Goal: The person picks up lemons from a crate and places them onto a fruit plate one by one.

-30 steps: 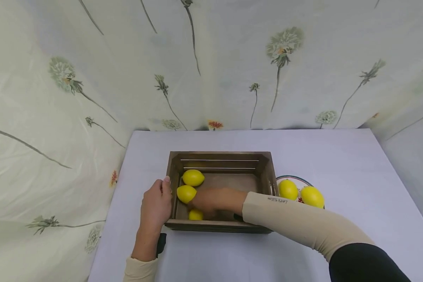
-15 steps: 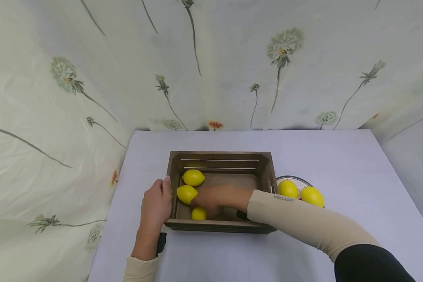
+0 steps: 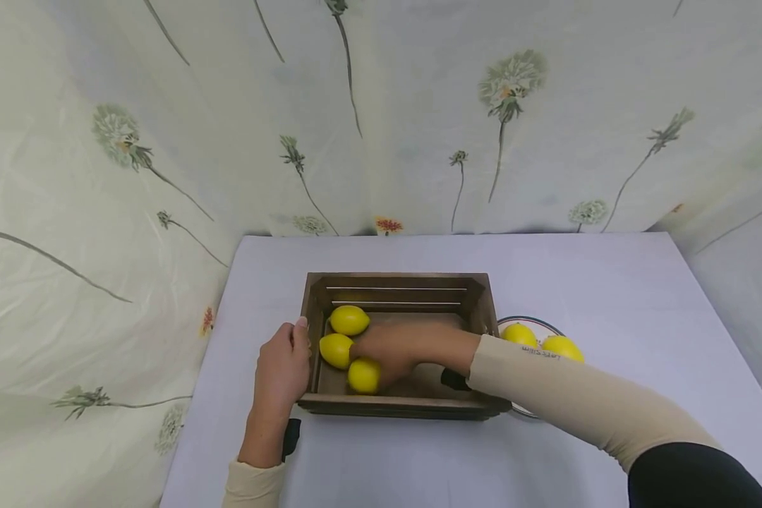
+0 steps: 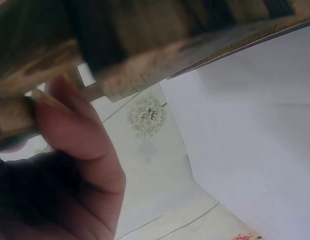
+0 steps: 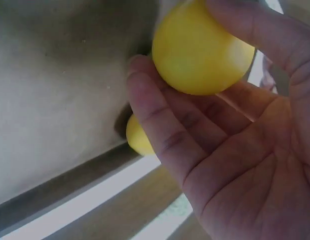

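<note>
A brown wooden crate (image 3: 396, 404) stands on the table. My left hand (image 3: 282, 367) grips its left end, and the left wrist view shows the fingers (image 4: 77, 127) hooked at a slat. Inside the crate, my right hand (image 3: 390, 351) holds a lemon (image 3: 364, 376) near the front wall; the right wrist view shows this lemon (image 5: 202, 47) between thumb and fingers. Two more lemons lie along the left side, one at the back (image 3: 349, 320) and one in the middle (image 3: 336, 351). Fingers partly cover another lemon (image 5: 138, 137) in the right wrist view.
Right of the crate, a patterned plate (image 3: 549, 327) carries two lemons, at left (image 3: 519, 334) and right (image 3: 562, 346), partly hidden by my right sleeve (image 3: 565, 381). A white cloth covers the table (image 3: 584, 275). Behind it hangs a flowered curtain (image 3: 413, 106).
My right hand has drawn slightly to the right inside the crate, and the front lemon has moved right with it. My left hand has stayed at the crate's left end.
</note>
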The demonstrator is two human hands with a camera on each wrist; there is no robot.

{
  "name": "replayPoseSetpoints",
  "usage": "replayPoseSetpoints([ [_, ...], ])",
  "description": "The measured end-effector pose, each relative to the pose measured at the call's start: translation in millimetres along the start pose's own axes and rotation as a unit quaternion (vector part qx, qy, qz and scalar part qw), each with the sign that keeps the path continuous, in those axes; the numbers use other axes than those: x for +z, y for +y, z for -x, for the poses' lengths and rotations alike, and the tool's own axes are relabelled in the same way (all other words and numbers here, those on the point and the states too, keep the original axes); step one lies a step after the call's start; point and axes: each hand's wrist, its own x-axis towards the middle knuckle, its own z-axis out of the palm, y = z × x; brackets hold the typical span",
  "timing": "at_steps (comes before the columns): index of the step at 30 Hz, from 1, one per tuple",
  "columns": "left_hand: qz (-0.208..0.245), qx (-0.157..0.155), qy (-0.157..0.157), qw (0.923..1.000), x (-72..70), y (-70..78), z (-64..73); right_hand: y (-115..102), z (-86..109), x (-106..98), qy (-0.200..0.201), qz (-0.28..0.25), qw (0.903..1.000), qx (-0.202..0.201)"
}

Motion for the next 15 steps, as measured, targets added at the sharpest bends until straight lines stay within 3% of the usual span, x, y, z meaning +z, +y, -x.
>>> replayPoseSetpoints([
  [6,0.001,0.000,0.002,1.0000,-0.3,0.1,0.8,9.2,17.5,-7.0,0.038,-0.033,0.9983,-0.028],
  [15,-0.005,-0.003,-0.002,1.0000,0.1,-0.3,0.2,11.3,44.3,-17.8,0.059,-0.084,0.9947,-0.012],
])
